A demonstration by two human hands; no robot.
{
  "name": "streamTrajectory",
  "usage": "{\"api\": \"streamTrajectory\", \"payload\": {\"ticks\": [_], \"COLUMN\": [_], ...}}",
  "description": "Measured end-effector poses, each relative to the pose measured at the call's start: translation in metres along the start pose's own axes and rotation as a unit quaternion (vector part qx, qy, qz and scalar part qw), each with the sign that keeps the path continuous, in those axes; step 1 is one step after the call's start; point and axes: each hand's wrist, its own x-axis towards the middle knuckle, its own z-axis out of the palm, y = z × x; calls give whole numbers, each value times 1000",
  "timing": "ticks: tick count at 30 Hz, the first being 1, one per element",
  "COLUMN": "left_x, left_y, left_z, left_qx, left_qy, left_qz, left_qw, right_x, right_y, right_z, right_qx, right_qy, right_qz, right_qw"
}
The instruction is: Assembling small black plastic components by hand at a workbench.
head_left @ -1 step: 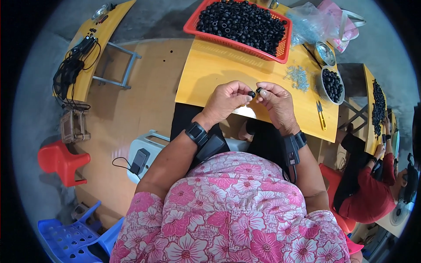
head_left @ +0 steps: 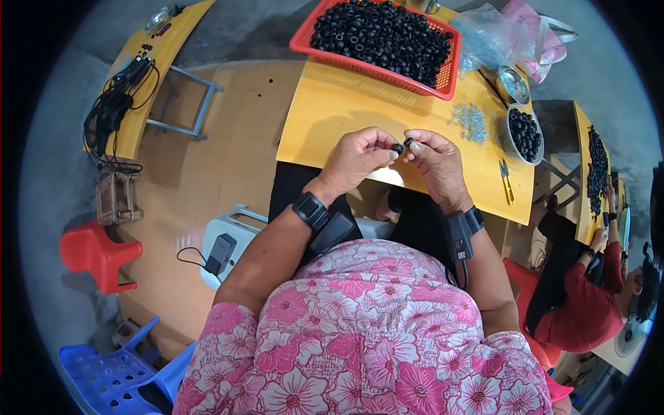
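Note:
Both my hands meet over the near edge of the yellow table [head_left: 346, 111]. My left hand [head_left: 356, 158] pinches a small round black plastic part [head_left: 397, 148] between thumb and fingertips. Close beside it, my right hand [head_left: 437, 164] is closed in a pinch on another small black part [head_left: 408, 142], mostly covered by the fingers. The two parts are almost touching; I cannot tell whether they join. Beyond my hands stands a red plastic basket [head_left: 366, 70] heaped with black ring-like parts. Small clear pieces [head_left: 472, 123] lie in a loose pile right of my right hand.
On the right are a bowl [head_left: 508, 144] of black parts, a metal bowl [head_left: 512, 84], yellow-handled thread snips [head_left: 507, 182] and plastic bags [head_left: 487, 34]. A co-worker in a red top [head_left: 584, 304] sits at another table. Stools and a cable-strewn table [head_left: 155, 76] are at left.

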Motion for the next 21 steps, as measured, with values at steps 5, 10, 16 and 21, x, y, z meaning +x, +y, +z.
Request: {"api": "streamTrajectory", "payload": {"ticks": [5,10,16,21], "left_x": [0,-1,0,-1], "left_y": [4,4,3,3], "left_z": [2,0,0,0], "left_qx": [26,47,29,22], "left_qy": [10,7,1,3], "left_qz": [7,14,13,4], "left_qw": [1000,999,1000,1000], "right_x": [3,2,2,2], "right_y": [6,6,6,2], "right_z": [-6,-6,-8,-5], "right_qx": [25,35,36,2], "right_qy": [-14,-22,-17,-9], "right_qz": [4,8,7,0], "right_qw": [1000,999,999,1000]}}
